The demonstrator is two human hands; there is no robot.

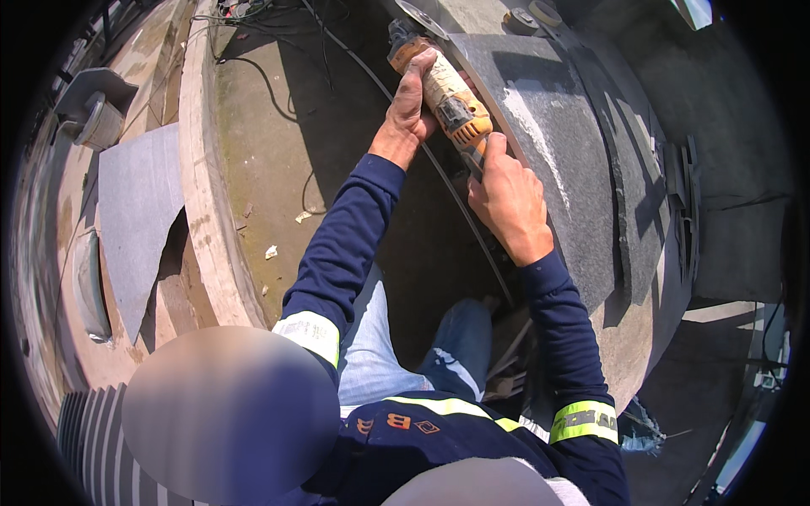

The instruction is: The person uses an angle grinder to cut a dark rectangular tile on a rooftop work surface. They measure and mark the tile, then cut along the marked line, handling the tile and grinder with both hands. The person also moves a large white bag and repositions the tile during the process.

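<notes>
An orange angle grinder [449, 94], its body wrapped in pale tape, is held in both hands near the top of the view. My left hand [410, 103] is closed round its front part, close to the metal head. Its rear end sits in the grip of my right hand [511, 199], beside the vents. The grinder's thin round disc [423, 18] lies next to the upper corner of a dark grey stone slab [527, 110]. Whether disc and slab touch, I cannot tell. A white dusty streak runs along the slab's face.
More slabs [620, 169] are layered to the right. A roll of tape [545, 12] lies at the far end. Left of the sunken floor runs a concrete ledge [202, 160], with a cut grey sheet [139, 211] and a bucket [101, 125] beyond it. Cables [278, 93] trail across the floor.
</notes>
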